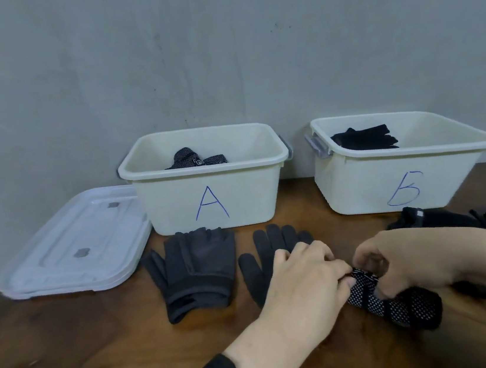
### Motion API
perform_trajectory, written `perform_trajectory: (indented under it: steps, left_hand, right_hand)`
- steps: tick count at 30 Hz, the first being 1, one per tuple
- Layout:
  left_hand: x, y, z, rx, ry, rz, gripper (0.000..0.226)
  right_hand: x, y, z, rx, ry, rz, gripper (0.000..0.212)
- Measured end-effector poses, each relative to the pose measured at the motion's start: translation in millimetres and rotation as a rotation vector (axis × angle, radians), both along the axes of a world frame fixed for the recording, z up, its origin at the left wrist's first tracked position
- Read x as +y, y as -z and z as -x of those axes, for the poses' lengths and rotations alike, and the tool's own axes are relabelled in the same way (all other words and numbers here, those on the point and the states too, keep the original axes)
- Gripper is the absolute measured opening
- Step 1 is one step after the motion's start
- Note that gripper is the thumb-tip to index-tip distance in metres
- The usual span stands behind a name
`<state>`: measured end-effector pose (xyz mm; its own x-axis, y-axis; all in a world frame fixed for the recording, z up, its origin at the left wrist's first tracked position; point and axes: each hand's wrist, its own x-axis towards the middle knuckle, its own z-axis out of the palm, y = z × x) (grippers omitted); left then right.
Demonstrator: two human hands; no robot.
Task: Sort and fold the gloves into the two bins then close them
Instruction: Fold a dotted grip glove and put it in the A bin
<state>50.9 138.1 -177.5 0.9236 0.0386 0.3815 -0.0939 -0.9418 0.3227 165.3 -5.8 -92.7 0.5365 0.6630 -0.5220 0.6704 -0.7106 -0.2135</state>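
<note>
Left hand and right hand pinch dotted glove — near table edge.

"A" on left bin, "B" on right bin

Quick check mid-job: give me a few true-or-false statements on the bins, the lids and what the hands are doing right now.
1. Bin A is closed with its lid. False: it is open, with a dotted glove inside.
2. Both hands hold the dotted glove. True: the left hand and right hand grip it.
3. Bin B holds black gloves. True.
4. The clear lids lie right of bin B. False: they lie left of bin A.
5. The grey gloves lie on the table in front of bin A. True.
</note>
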Motion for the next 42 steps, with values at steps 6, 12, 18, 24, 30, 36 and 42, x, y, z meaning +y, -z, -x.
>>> perform_trajectory:
  steps: [6,12,18,24,30,36,42]
  left_hand:
    - [5.1,-4.5,4.3,-0.087,0.041,-0.045,0.032]
    - [58.8,-54.5,20.9,-0.355,-0.007,0.018,0.033]
    - [162.6,-106.7,55.8,-0.463,-0.274,0.158,0.025]
    - [221.0,-116.6,81.1,-0.258,-0.506,0.164,0.027]
    - [237.7,-116.5,89.4,-0.110,-0.492,0.179,0.034]
    - [247.7,-111.8,87.5,-0.142,-0.490,0.217,0.034]
    - [253.5,-107.1,85.0,-0.154,-0.499,0.212,0.034]
  right_hand:
    - [5.2,0.5,4.4,0.008,0.064,-0.018,0.019]
    - [-9.3,-15.3,12.9,0.255,0.338,-0.392,0.019]
    - [24.2,-79.9,7.1,0.472,0.457,-0.764,0.016]
    - [113.7,-131.8,6.2,0.497,0.423,-0.868,0.011]
    - [227.9,-137.4,-1.4,0.451,0.454,-0.904,0.009]
    - [309.8,-103.3,-7.0,0.356,0.532,-0.774,0.026]
    - [345.7,-76.4,-6.8,0.332,0.481,-0.562,0.028]
